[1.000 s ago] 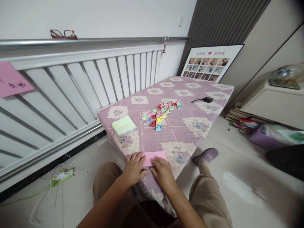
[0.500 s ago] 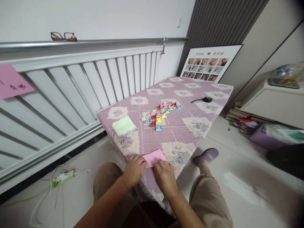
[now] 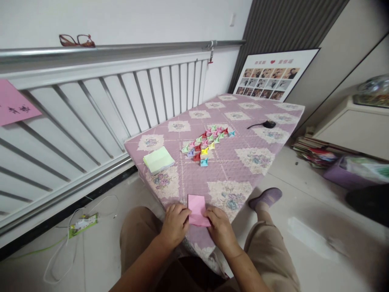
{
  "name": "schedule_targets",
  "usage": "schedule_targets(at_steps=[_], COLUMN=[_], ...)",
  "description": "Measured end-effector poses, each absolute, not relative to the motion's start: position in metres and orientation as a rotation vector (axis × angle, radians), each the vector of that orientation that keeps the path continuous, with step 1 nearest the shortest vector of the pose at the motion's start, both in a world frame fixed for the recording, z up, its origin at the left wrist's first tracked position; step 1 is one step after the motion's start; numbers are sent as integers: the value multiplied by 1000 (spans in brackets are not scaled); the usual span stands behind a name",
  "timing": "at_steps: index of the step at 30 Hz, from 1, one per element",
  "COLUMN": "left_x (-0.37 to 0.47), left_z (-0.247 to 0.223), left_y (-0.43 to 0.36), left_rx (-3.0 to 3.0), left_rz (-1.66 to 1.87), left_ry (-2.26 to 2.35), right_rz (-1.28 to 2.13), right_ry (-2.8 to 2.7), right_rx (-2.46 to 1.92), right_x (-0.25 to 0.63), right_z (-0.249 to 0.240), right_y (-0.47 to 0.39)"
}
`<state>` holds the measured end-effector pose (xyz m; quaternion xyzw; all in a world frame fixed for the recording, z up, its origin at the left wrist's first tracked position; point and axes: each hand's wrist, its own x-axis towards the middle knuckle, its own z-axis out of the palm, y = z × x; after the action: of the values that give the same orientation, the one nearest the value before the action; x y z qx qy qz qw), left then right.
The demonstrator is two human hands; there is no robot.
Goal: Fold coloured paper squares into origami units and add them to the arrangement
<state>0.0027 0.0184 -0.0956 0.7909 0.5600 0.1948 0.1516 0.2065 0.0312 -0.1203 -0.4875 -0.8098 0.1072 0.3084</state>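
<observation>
A folded sheet of pink paper (image 3: 197, 207) lies at the near end of the table, its long side pointing away from me. My left hand (image 3: 176, 221) grips its left edge with bent fingers. At its lower right edge, my right hand (image 3: 219, 223) pinches the paper between thumb and fingers. Farther up the table stand several small folded paper pieces (image 3: 204, 151) in red, pink, green, yellow, blue and purple, set in slanting rows. To their left rests a stack of pale green paper sheets (image 3: 159, 159).
The table wears a purple floral cloth (image 3: 219, 172). A black round object with a strap (image 3: 269, 124) lies toward its far right. A white radiator (image 3: 121, 105) runs along the left, with eyeglasses (image 3: 77, 41) on the pipe above. A power strip (image 3: 83, 224) lies on the floor.
The pink paper has turned from lying crosswise to lying lengthwise, and a crease now crosses it. Both hands have shifted to its left and right edges. The view has moved slightly.
</observation>
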Motion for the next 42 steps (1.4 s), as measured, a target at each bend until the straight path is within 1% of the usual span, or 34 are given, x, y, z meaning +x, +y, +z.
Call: schedule_targets(at_steps=[10, 20, 26, 37, 39, 42], left_x=[17, 24, 24, 23, 22, 20], left_z=[-100, -93, -92, -98, -100, -104], left_y=[22, 34, 39, 37, 37, 39], left_rx=[2003, 1975, 1990, 2039, 2079, 2261], left_rz=[634, 500, 416, 505, 564, 586], left_ry=[1934, 2053, 2073, 2076, 2032, 1835], right_rz=[218, 94, 67, 32, 42, 72], right_ry=[-2100, -2027, -2026, -2056, -2059, -2039], right_rx=[-1509, -1697, -1729, -1791, -1792, -1784], right_x=[197, 190, 189, 187, 187, 188], right_z=[-109, -106, -102, -99, -99, -100], right_y=[38, 46, 48, 52, 52, 52])
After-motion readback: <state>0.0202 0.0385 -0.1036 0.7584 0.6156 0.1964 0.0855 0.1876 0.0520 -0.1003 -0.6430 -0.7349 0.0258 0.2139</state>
